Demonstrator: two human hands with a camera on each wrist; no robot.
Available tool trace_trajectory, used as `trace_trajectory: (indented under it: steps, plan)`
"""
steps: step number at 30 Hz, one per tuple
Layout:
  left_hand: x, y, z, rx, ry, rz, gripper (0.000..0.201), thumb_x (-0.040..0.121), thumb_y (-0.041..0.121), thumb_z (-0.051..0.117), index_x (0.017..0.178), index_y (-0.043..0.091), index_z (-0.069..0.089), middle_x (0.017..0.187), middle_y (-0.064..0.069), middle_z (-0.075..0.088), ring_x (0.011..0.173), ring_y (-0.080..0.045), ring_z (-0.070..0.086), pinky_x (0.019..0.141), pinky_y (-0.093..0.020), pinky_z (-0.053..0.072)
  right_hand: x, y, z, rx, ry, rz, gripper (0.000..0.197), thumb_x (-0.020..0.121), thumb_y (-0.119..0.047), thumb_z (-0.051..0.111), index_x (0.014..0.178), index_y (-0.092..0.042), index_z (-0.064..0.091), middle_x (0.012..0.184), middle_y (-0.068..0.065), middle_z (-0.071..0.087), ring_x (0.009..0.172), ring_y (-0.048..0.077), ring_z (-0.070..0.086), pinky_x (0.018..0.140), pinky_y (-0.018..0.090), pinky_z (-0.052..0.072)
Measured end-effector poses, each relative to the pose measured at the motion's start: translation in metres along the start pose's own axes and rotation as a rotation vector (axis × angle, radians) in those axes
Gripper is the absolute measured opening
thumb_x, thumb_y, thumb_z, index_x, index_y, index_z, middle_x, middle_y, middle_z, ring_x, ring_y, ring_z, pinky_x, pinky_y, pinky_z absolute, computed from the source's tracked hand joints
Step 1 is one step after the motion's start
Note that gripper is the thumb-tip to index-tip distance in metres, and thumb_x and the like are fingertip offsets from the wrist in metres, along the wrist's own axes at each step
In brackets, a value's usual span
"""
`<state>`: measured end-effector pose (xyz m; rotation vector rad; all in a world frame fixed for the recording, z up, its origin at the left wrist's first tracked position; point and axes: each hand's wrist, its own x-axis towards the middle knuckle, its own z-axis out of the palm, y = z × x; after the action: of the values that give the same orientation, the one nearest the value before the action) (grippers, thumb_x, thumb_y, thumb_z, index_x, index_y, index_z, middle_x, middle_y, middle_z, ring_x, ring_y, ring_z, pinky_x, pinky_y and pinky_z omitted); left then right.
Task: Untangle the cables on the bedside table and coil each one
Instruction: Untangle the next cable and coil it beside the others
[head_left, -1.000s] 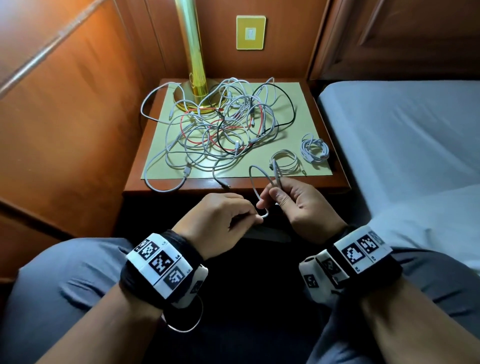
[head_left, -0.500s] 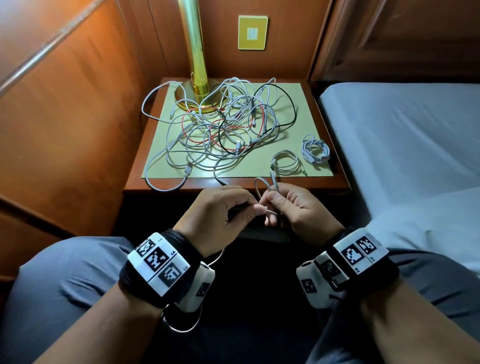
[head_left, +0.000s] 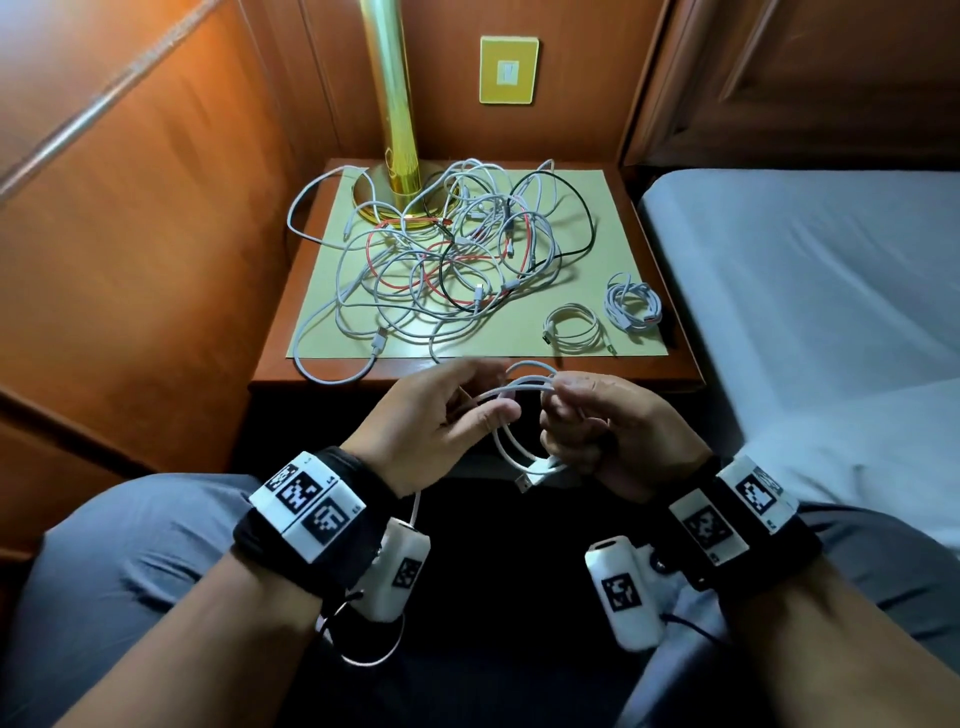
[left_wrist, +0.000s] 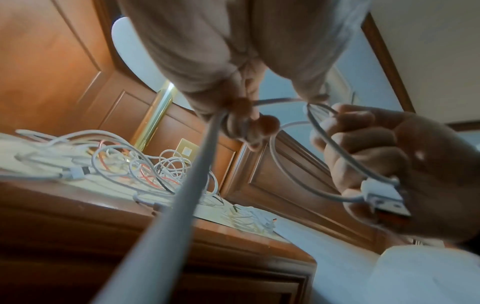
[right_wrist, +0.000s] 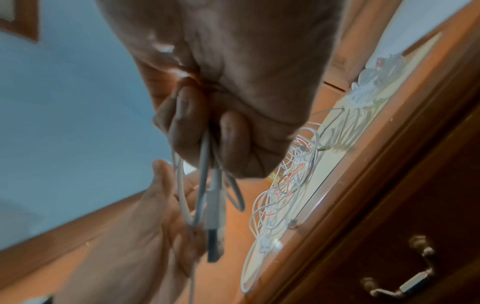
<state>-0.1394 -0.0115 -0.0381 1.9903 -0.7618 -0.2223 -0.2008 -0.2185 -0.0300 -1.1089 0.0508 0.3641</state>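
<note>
Wood-panelled walls close in around the bedside table (head_left: 670, 366), where the tangled cables (head_left: 447, 260) sprawl by the brass lamp (head_left: 397, 156), two coiled cables (head_left: 602, 317) lying near its front right corner. Just in front of that table, my right hand (head_left: 608, 431) grips the white cable (head_left: 511, 441) loops, while my left hand (head_left: 431, 421) pinches its running strand.
</note>
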Motion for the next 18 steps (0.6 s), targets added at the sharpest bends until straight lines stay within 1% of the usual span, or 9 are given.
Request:
trace_trajectory:
  steps: [1, 3, 5, 7, 9, 11, 13, 15, 18]
  plan:
    - [-0.001, 0.001, 0.000, 0.001, -0.011, 0.000, 0.032, 0.090, 0.041, 0.065, 0.117, 0.023, 0.067, 0.100, 0.008, 0.073, 0.089, -0.008, 0.069, 0.084, -0.026, 0.054, 0.000, 0.000, 0.000, 0.002, -0.002, 0.011, 0.027, 0.089, -0.026, 0.050, 0.065, -0.014, 0.049, 0.056, 0.000, 0.021, 0.053, 0.014, 0.015, 0.048, 0.029, 0.009]
    - [-0.001, 0.003, 0.002, -0.022, -0.002, -0.008, 0.014, 0.090, 0.030, 0.063, 0.100, 0.023, 0.070, 0.090, 0.004, 0.074, 0.084, -0.014, 0.069, 0.080, -0.028, 0.054, 0.000, -0.001, 0.002, -0.002, 0.009, 0.044, 0.027, 0.091, -0.031, 0.051, 0.068, -0.016, 0.050, 0.057, -0.001, 0.023, 0.052, 0.014, 0.017, 0.048, 0.028, 0.009]
    - [0.001, 0.003, 0.004, -0.095, 0.007, -0.049, 0.014, 0.092, 0.029, 0.060, 0.089, 0.020, 0.070, 0.083, -0.001, 0.073, 0.080, -0.024, 0.067, 0.077, -0.036, 0.053, 0.000, -0.002, 0.005, -0.023, 0.060, 0.098, 0.032, 0.095, -0.040, 0.055, 0.074, -0.017, 0.050, 0.059, -0.004, 0.025, 0.054, 0.014, 0.016, 0.050, 0.028, 0.008]
    - [0.001, 0.006, 0.005, -0.267, -0.001, -0.123, 0.017, 0.096, 0.025, 0.061, 0.082, 0.017, 0.067, 0.075, -0.001, 0.068, 0.069, -0.023, 0.058, 0.068, -0.033, 0.049, 0.002, -0.003, 0.006, -0.089, 0.111, 0.120, 0.034, 0.094, -0.047, 0.053, 0.076, -0.019, 0.052, 0.061, -0.004, 0.024, 0.059, 0.016, 0.012, 0.053, 0.031, 0.006]
    - [-0.001, 0.011, 0.006, -0.419, -0.016, -0.186, 0.017, 0.099, 0.015, 0.059, 0.084, 0.009, 0.064, 0.069, 0.002, 0.062, 0.062, -0.016, 0.048, 0.055, -0.020, 0.040, 0.003, -0.004, 0.007, -0.125, 0.113, 0.095, 0.031, 0.093, -0.045, 0.051, 0.078, -0.018, 0.051, 0.062, -0.003, 0.025, 0.055, 0.015, 0.013, 0.047, 0.027, 0.007]
    - [-0.001, 0.014, 0.007, -0.512, -0.032, -0.219, 0.015, 0.100, 0.010, 0.056, 0.085, 0.007, 0.060, 0.066, 0.002, 0.056, 0.053, -0.007, 0.044, 0.048, -0.013, 0.035, 0.004, -0.004, 0.008, -0.115, 0.097, 0.073, 0.029, 0.095, -0.042, 0.049, 0.079, -0.018, 0.047, 0.060, -0.003, 0.027, 0.049, 0.011, 0.017, 0.040, 0.020, 0.011]
    - [-0.001, 0.015, 0.008, -0.622, -0.044, -0.254, 0.012, 0.097, 0.011, 0.059, 0.086, 0.006, 0.058, 0.065, 0.000, 0.052, 0.047, -0.002, 0.041, 0.043, -0.012, 0.032, 0.004, -0.004, 0.010, -0.094, 0.094, 0.074, 0.029, 0.096, -0.041, 0.046, 0.079, -0.018, 0.044, 0.058, -0.004, 0.029, 0.045, 0.009, 0.019, 0.038, 0.016, 0.013]
    - [0.000, 0.015, 0.008, -0.682, -0.055, -0.277, 0.013, 0.095, 0.017, 0.062, 0.088, 0.006, 0.060, 0.066, -0.001, 0.054, 0.045, -0.002, 0.039, 0.041, -0.013, 0.030, 0.003, -0.006, 0.008, -0.068, 0.088, 0.099, 0.031, 0.098, -0.041, 0.043, 0.078, -0.018, 0.042, 0.059, -0.003, 0.028, 0.044, 0.009, 0.019, 0.039, 0.016, 0.012]
    - [0.001, 0.014, 0.009, -0.637, -0.033, -0.296, 0.020, 0.102, 0.017, 0.052, 0.086, 0.009, 0.062, 0.065, -0.001, 0.054, 0.046, -0.005, 0.038, 0.041, -0.014, 0.029, 0.003, -0.008, 0.006, -0.068, 0.046, 0.159, 0.035, 0.098, -0.046, 0.043, 0.076, -0.019, 0.042, 0.059, -0.003, 0.024, 0.046, 0.010, 0.016, 0.043, 0.020, 0.006]
